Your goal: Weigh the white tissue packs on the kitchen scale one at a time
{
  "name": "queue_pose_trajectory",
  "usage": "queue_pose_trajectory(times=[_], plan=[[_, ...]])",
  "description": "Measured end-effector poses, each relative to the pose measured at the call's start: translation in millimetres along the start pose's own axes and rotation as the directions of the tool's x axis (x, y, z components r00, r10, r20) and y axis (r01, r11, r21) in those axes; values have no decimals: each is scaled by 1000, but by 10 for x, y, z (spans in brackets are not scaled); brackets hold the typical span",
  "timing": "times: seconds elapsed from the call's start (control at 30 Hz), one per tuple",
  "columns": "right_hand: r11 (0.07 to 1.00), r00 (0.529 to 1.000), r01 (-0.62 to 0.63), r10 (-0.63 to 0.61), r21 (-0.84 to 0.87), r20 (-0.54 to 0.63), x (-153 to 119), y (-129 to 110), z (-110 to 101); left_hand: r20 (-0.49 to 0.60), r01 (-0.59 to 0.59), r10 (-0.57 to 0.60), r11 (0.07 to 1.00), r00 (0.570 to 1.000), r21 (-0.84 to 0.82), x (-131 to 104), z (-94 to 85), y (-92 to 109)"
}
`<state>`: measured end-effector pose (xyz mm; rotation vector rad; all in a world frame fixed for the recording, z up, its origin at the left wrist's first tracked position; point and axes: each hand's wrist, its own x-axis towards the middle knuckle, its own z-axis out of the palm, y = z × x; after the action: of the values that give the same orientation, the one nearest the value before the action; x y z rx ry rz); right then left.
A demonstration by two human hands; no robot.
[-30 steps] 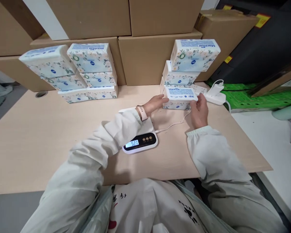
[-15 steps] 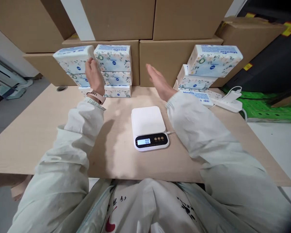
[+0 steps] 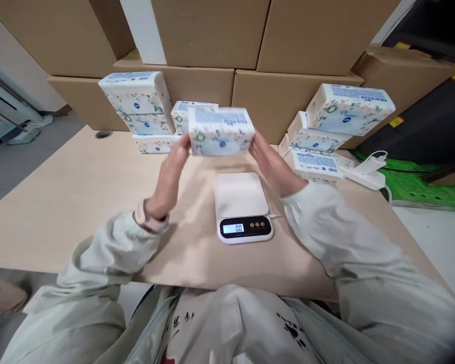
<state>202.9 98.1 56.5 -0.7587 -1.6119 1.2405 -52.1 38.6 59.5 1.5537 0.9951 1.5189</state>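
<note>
Between my two hands a pack of tissues (image 3: pixel 222 139), white and pale blue with a floral print, hangs in the air above the back of the white digital scale (image 3: pixel 240 194). My left hand (image 3: pixel 170 174) presses on its left end, and my right hand (image 3: pixel 271 164) grips the right end. The scale's lit display (image 3: pixel 233 228) reads 0.0, and its plate carries nothing. Behind the held pack, a shorter stack of tissue packs (image 3: pixel 182 119) is partly covered by it.
A taller tissue stack (image 3: pixel 136 106) stands at the back left, another stack (image 3: pixel 349 111) at the back right. Beside the right one lies a white power strip (image 3: pixel 366 177) with a plug and cable. Cardboard boxes (image 3: pixel 200 86) wall off the table's far edge.
The top pack of the second left stack has been lifted off and brought right and nearer, now held between both hands. The camera view has shifted slightly.
</note>
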Motion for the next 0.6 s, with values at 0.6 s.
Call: queue_pose_trajectory(times=[0.6], plan=[[993, 957, -81, 53, -88, -283, -1617, 478, -198, -116, 205, -205, 979, 972, -5, -991, 247, -412]])
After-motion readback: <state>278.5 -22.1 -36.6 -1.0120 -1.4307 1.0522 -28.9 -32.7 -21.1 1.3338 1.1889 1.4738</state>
